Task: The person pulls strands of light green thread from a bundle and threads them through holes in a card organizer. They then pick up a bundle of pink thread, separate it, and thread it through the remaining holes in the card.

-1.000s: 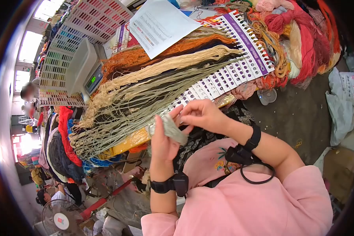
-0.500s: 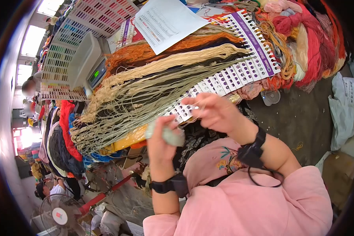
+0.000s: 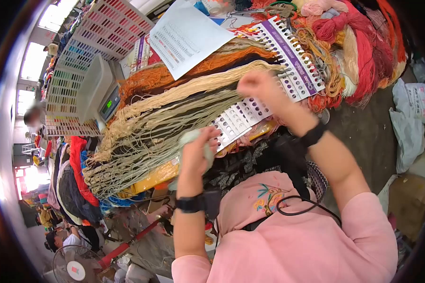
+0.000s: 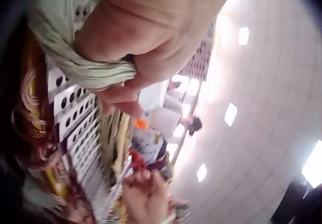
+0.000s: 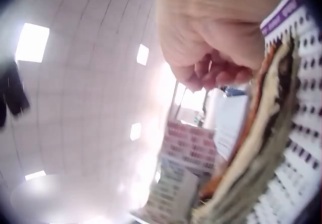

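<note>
By the punched card (image 3: 230,123), my left hand (image 3: 194,153) gripped the pale green skein (image 4: 95,73); I judged it soft, light, apt to tangle, best held through its loop. My right hand (image 3: 263,89) curled near the card's purple-banded end, any strand too blurred to tell.

Skein (image 4: 98,72): pale green, many fine strands bunched into one thick band.
Wrap: looped about the left grip (image 3: 194,153), with a rounded bend beside the thumb.
Strands: mostly parallel along the bend, blurred in the head view.
Place: held up near the white punched cards (image 3: 232,123), beside the grip's fingers.
</note>
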A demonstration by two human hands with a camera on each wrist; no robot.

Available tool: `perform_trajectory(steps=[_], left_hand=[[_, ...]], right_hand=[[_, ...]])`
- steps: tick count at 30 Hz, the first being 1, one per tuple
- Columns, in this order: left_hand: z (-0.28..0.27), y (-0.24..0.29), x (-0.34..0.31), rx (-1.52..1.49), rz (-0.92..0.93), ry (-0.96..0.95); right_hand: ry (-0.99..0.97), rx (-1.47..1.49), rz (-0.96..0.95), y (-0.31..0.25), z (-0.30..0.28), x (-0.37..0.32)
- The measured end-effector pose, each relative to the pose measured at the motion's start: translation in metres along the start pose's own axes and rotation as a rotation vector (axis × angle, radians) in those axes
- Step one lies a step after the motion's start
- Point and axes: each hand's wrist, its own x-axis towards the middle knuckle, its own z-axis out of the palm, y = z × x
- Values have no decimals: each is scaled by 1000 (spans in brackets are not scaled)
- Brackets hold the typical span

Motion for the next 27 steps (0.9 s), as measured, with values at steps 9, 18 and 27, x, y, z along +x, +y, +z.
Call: perform_trajectory(steps=[9,18,27], left_hand=[[28,-14,11,341,-34,41],[41,-23,34,84,36,41],[13,-3,15,-715,-140,-153]], right_hand=[[99,-507,-471,35,41,-29],[-43,-533,-527,42,40,-37],[19,-400,-480,46,40,-35]])
